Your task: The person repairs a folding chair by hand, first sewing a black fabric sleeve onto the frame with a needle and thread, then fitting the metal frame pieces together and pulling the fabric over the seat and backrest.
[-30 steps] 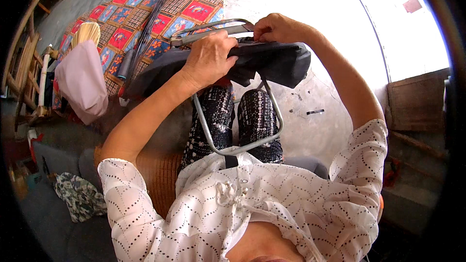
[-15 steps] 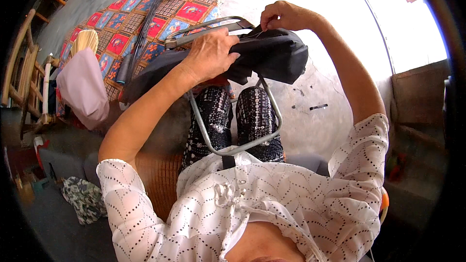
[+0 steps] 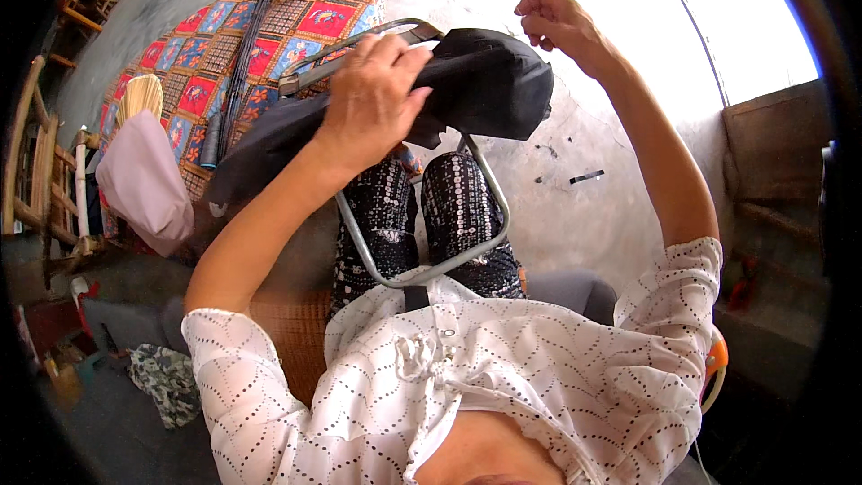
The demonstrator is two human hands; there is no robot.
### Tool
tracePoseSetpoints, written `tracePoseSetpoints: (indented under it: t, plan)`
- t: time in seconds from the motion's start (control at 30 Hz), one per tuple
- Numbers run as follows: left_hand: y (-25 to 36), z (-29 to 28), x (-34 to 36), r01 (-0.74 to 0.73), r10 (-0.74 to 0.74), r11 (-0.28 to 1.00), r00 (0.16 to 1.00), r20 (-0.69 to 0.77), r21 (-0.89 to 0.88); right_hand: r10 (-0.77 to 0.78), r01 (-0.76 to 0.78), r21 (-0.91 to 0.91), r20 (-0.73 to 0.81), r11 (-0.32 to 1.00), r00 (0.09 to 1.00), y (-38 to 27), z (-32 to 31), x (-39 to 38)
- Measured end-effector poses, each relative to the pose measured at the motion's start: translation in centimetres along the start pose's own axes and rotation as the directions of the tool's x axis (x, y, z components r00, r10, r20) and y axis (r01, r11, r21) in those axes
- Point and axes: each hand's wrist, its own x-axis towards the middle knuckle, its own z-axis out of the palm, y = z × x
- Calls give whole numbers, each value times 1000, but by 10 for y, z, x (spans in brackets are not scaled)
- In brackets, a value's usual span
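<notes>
The left hand [image 3: 375,94] lies over the middle of the black cloth [image 3: 494,81], thumb and forefinger apart at the tips, though I cannot tell whether its hidden fingers clamp the fabric. From that hand the cloth's long axis runs sideways on a slant, one blunt end pointing right and slightly away from the person, the other trailing down-left beneath the forearm, with the metal frame [image 3: 449,267] looping nearer the lap. Right of the cloth and clear of it, the right hand [image 3: 566,29] has its fingers curled in; whether they pinch anything cannot be told.
</notes>
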Motion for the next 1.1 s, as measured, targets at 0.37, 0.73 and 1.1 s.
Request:
tracePoseSetpoints:
  t: [0.37,0.73,1.1]
  plan:
    - [-44,-25,-25,-52,0,983,961,277,179,-419,352,-494,-29,795,907,-10,50,-29]
    - [-53,-86,81,-261,305,908,948,-92,329,-462,207,-876,-21,436,887,-116,-45,21]
    - [-103,118,108,-330,546,720,812,-206,611,-211,-157,-877,-278,454,937,2,-2,-30]
